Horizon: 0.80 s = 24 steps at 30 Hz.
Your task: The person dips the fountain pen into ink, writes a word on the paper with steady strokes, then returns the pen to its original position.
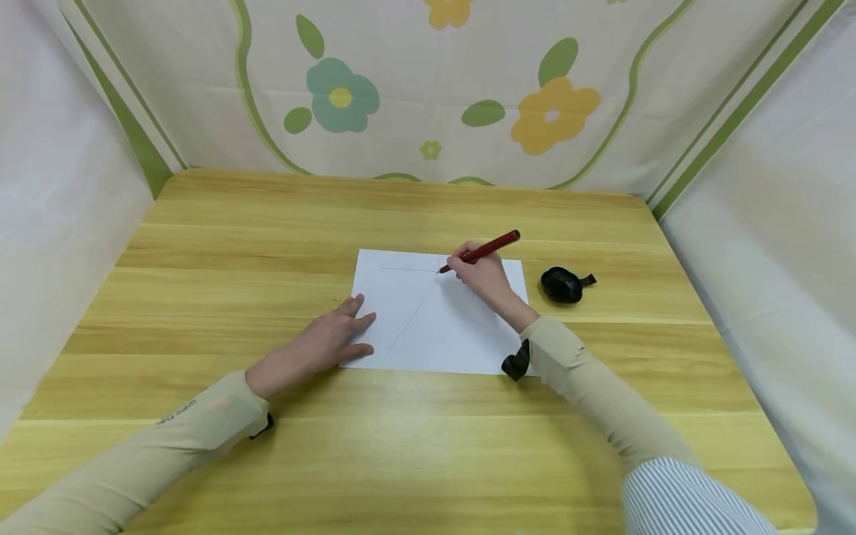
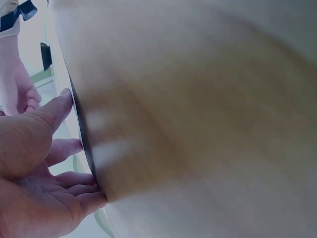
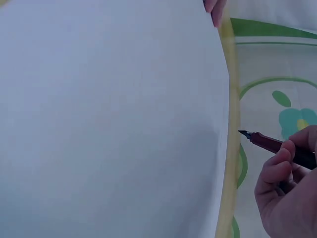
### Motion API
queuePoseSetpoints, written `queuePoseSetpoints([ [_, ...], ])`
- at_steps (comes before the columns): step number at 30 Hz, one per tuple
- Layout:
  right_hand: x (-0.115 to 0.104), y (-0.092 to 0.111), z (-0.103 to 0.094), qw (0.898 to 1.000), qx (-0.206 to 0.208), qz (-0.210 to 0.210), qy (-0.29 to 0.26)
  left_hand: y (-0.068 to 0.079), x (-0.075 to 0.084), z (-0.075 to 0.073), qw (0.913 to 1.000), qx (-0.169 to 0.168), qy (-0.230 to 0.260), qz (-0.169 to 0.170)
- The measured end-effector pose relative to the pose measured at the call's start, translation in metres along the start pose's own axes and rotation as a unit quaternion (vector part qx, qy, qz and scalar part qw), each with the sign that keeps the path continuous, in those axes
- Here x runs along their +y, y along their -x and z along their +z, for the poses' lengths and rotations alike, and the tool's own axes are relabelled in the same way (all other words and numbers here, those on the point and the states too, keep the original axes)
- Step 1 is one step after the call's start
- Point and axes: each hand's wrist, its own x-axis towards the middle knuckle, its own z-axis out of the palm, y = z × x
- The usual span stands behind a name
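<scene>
Left hand (image 1: 324,342): fingers spread wide, resting on the paper's left edge, gripping nothing.
Paper (image 1: 441,345): flat on the wooden table (image 1: 200,297), bearing thin drawn lines (image 1: 408,268).
Right hand (image 1: 487,281): over the paper's right half, pinching the pen narrowly.
Dark red pen (image 1: 493,247): tilted, tip at the paper's far half.
Black rounded object (image 1: 562,285): just beside the paper's right edge.
</scene>
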Motion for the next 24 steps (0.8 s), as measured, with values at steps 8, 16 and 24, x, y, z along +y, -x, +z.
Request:
queuePoseSetpoints([
  [8,0.010,-0.010,0.000,1.000,0.020,0.008,0.005,0.001,0.001,0.001,1.0000,-0.001,0.005,0.000],
  [16,0.012,-0.012,0.002,1.000,0.020,0.005,0.003,0.000,0.002,0.000,0.9999,0.005,0.010,-0.001],
  [24,0.013,-0.012,0.003,1.000,0.022,0.011,0.000,0.000,0.001,0.000,1.0000,0.003,0.006,-0.003],
])
